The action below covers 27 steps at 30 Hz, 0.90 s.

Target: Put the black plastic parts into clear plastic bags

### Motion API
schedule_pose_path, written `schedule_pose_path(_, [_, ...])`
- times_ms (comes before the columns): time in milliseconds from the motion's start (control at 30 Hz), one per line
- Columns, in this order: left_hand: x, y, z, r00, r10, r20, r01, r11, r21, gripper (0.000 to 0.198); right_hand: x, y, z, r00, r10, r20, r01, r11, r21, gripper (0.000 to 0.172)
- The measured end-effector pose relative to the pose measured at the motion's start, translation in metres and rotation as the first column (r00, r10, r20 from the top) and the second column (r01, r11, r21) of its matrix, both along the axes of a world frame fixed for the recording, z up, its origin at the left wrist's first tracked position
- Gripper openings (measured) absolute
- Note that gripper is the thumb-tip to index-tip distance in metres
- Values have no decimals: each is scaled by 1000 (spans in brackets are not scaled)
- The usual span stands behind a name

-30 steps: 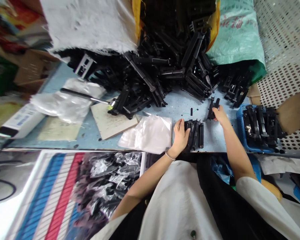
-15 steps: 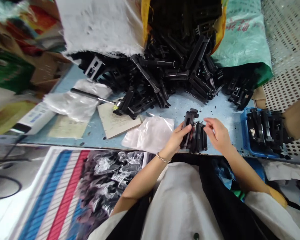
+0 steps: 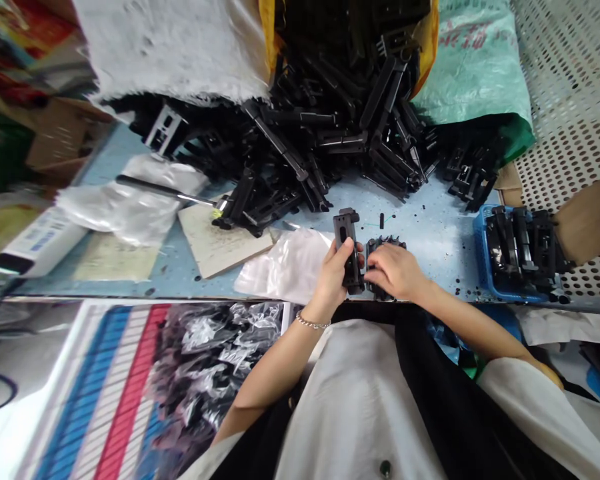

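Observation:
My left hand [image 3: 334,275] is closed round a long black plastic part [image 3: 349,250] with a slot and a wider end, its thumb on the upper face. The part is tilted up above the front edge of the bench. Beside it, several similar black parts [image 3: 386,243] stand close together in a row. Over that row is my right hand [image 3: 399,272], fingers bent and thumb close to the fingertips, near the lower end of the held part. Whatever is between those fingertips is too small or hidden to make out.
A heap of black parts [image 3: 300,150] spills from sacks at the back. At right stands a blue basket [image 3: 481,257] of parts. Leftward lie a plastic bag [image 3: 300,263], a pale board [image 3: 220,243] and a dark-handled tool [image 3: 150,186]. Below, bagged items [image 3: 215,373] fill a container.
My left hand has moved left with the black part, away from the row. The right hand has come in left over the row, its fingers drawn together. The view has shifted slightly.

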State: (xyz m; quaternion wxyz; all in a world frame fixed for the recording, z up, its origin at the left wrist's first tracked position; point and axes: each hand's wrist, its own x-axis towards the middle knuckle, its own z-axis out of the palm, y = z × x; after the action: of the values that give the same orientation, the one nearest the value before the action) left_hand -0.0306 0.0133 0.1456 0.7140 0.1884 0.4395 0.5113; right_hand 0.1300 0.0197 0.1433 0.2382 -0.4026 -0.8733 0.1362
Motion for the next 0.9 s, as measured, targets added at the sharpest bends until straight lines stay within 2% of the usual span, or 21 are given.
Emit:
schedule_pose_path(33, [0,-1,-2,1000,1,-20,-1,1000,19,50,-5,-10,-3,999,35,-19,-35,999,27,37])
schedule_pose_path(100, [1,-6,-9,992,40,-119,-27,994,108,45,-13,-29,-12,996,-1,-91,3,1000,25,33])
schedule_pose_path(200, [2,-14,-29,914,197,-354,-66,934,351,54,-19,-44,-23,958,-160,-239,113,974,-197,32])
schedule_pose_path(267, [-2,-15,-49,850,274,-449,-49,891,451,67,-14,-39,-26,944,-206,-257,105,928,-357,30])
schedule_pose_path(333, [-7,-14,-70,821,261,-507,-22,903,429,67,0,-20,-25,939,-251,-234,135,898,-419,29])
schedule_pose_path(400, [-9,-14,-89,802,186,-567,17,943,333,60,20,14,-24,909,-358,-212,264,891,-369,28])
schedule_pose_path(467, [-4,-16,-104,769,107,-631,77,963,258,59,41,60,-24,862,-465,-201,422,878,-225,24])
schedule_pose_path(567, [14,-18,-115,693,83,-716,171,946,275,62,62,131,-30,798,-586,-141,592,806,5,21])
schedule_pose_path(667, [24,-14,-118,600,113,-792,262,908,328,55,72,183,-33,765,-643,-32,642,758,116,35])
schedule_pose_path(733, [21,-10,-118,542,129,-830,329,876,351,54,77,197,-30,785,-620,-6,613,776,148,41])
schedule_pose_path(800, [15,-7,-116,520,130,-844,376,853,363,54,82,194,-24,815,-578,-39,573,795,197,43])
schedule_pose_path(867, [11,-4,-109,553,107,-826,375,854,362,56,82,170,-18,836,-544,-75,544,800,253,40])
schedule_pose_path(900, [11,-1,-103,601,96,-793,349,862,368,58,79,152,-16,841,-534,-85,535,801,268,36])
